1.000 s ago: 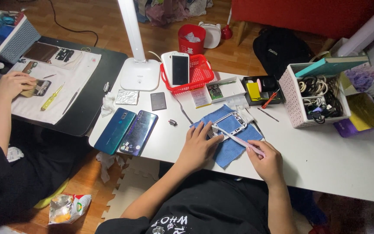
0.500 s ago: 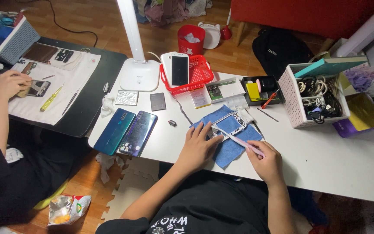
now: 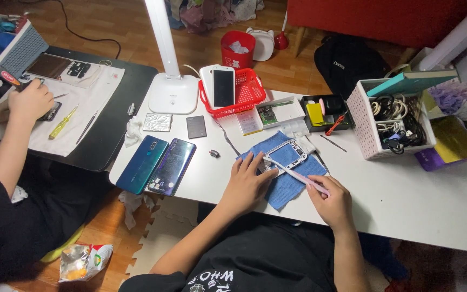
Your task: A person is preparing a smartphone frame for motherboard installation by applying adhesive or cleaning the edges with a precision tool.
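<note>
Almost nothing differs from half a sec ago: both hands sit where they were, so the brushing of the frame looks mid-stroke, w/ no new step begun.

The left hand [image 3: 246,184] lies flat, fingers spread apart, fingertips pressing the white plastic phone frame [image 3: 285,155] down near its left edge. The frame rests on a blue cleaning cloth [image 3: 293,181] on the white table [image 3: 406,200], just in front of the person. The right hand [image 3: 329,201] has its fingers closed round a slim pink-handled brush [image 3: 298,174], tip angled up-left across the frame's lower edge.

Around: two phone back covers, one teal [image 3: 142,172] and one dark purple [image 3: 172,166], lie side by side to the left. Behind the cloth stand a red plastic basket [image 3: 247,94] w/ a white phone upright in it, a white lamp base [image 3: 173,93], and a small black tray [image 3: 320,111] w/ a yellow part. A white perforated box of cables [image 3: 390,121] sits to the right, well apart. Loose metal tweezers [image 3: 226,138] lie near the left hand's reach; nothing blocks the brush.

At the black table [image 3: 109,146] to the left, another person's hand [image 3: 28,101] works on a separate device.
</note>
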